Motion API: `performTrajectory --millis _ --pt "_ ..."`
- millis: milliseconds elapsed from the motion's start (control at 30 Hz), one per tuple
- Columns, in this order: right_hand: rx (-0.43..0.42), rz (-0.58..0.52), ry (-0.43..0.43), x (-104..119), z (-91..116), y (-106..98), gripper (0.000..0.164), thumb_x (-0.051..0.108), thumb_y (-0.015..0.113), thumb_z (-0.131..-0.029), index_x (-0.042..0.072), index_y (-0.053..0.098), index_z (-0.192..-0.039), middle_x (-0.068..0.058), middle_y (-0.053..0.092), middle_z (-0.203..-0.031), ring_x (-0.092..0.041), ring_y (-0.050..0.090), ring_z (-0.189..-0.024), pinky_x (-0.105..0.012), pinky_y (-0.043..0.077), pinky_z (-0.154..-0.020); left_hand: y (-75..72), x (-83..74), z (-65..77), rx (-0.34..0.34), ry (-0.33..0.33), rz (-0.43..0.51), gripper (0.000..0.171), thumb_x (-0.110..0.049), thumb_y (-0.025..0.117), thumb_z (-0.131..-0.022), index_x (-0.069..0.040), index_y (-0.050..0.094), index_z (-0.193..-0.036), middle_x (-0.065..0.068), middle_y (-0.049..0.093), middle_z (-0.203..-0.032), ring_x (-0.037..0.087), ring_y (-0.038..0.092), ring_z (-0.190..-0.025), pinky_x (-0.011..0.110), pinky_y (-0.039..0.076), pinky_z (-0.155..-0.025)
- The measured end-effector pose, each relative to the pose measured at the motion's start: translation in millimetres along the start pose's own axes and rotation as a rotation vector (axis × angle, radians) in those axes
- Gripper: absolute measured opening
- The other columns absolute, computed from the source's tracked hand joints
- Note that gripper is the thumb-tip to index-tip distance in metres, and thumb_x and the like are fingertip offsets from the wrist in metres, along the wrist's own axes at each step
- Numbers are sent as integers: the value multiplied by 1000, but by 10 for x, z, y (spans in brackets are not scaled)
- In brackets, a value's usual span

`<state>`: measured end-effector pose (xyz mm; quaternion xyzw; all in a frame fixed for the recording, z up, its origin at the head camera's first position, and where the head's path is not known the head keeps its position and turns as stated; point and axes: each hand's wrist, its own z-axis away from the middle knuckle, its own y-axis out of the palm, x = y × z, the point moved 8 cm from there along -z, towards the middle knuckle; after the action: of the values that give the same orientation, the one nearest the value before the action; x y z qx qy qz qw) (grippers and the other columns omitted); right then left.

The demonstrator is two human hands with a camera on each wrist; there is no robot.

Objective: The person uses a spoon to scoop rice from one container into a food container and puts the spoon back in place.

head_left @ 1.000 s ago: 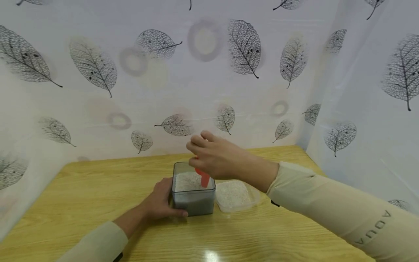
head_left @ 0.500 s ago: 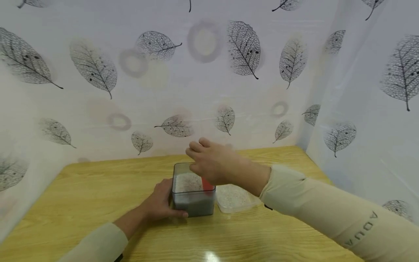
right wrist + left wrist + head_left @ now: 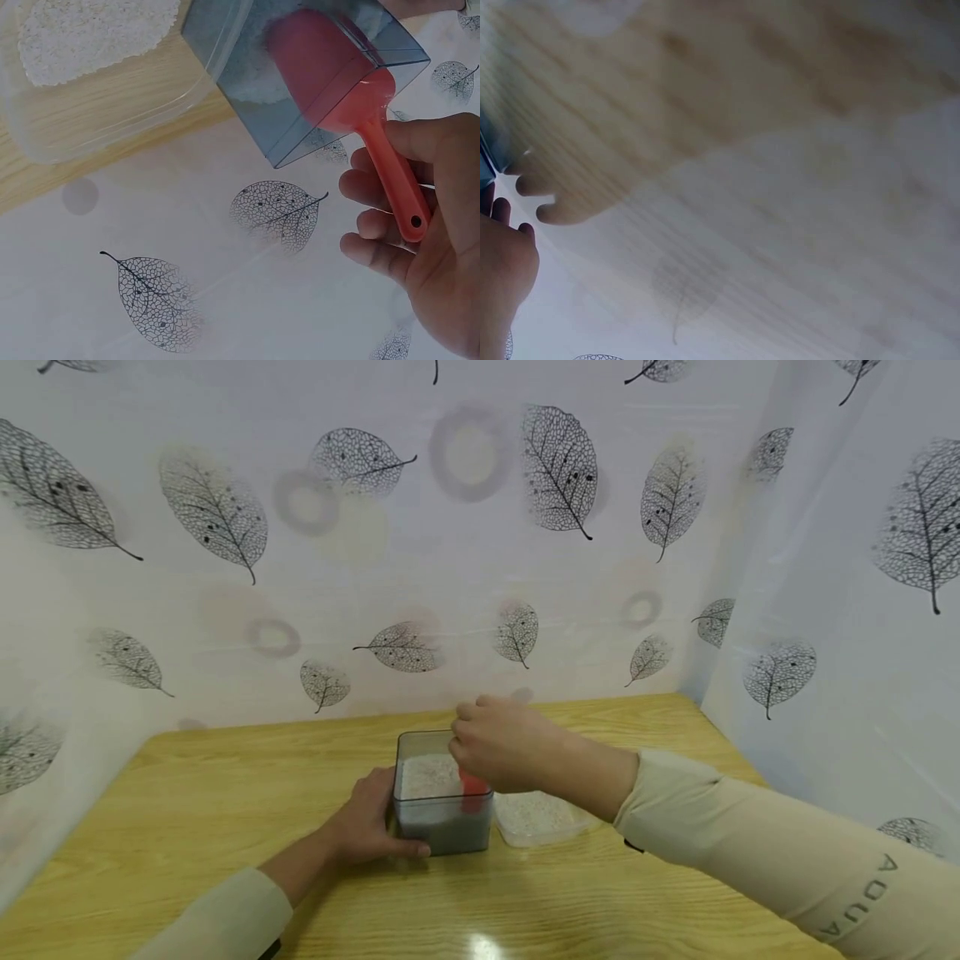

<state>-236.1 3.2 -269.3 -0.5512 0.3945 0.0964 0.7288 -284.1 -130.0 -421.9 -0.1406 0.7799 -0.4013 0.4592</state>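
The smoke-grey bin (image 3: 441, 828) stands upright on the bench (image 3: 225, 814), and the left hand (image 3: 366, 822) grips its left side, fingers along that flank and thumb bent across the near face, probably to stop it sliding. The right hand (image 3: 506, 745) is curled about the handle of a red scoop (image 3: 354, 109), the grip seemingly taken from above so the bowl can tilt down past the rim. That bowl sits inside the bin's right part, showing through the tinted wall (whether its lip is buried in the pale grain (image 3: 430, 777) I cannot tell). Just right of the bin rests a shallow clear tub (image 3: 525, 839) with a layer of white rice (image 3: 97, 37), likely set close to keep any transfer short. The bench has a yellow wood grain and shows a bright glare in front of the bin. Beyond it hangs a pale sheet (image 3: 420, 568) printed with skeleton leaves, its folds enclosing the bench's left and right sides too.
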Motion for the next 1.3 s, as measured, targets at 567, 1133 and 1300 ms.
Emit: performTrajectory --millis 567,1133,1300 --pt "-132 -216 5 -53 165 108 6 16 63 -94 13 68 -94 3 64 -91 -14 58 -82 -28 51 -74 -6 -34 -15 -4 29 -13 102 -65 86 -61 -29 41 -145 -11 56 -133 12 50 -118 51 39 -104" --pt "-202 -424 85 -21 316 317 14 18 51 -103 12 54 -91 2 45 -80 -13 40 -72 -26 39 -66 -28 -65 -2 -9 32 -42 101 -66 85 -61 -25 43 -143 -9 57 -131 12 50 -115 50 38 -102" --pt "-206 -477 97 6 356 381 12 21 49 -104 11 55 -99 1 47 -87 -14 43 -77 -28 42 -69 -19 -49 6 9 3 -33 105 -66 85 -61 -24 41 -146 -7 56 -135 14 49 -118 53 36 -105"
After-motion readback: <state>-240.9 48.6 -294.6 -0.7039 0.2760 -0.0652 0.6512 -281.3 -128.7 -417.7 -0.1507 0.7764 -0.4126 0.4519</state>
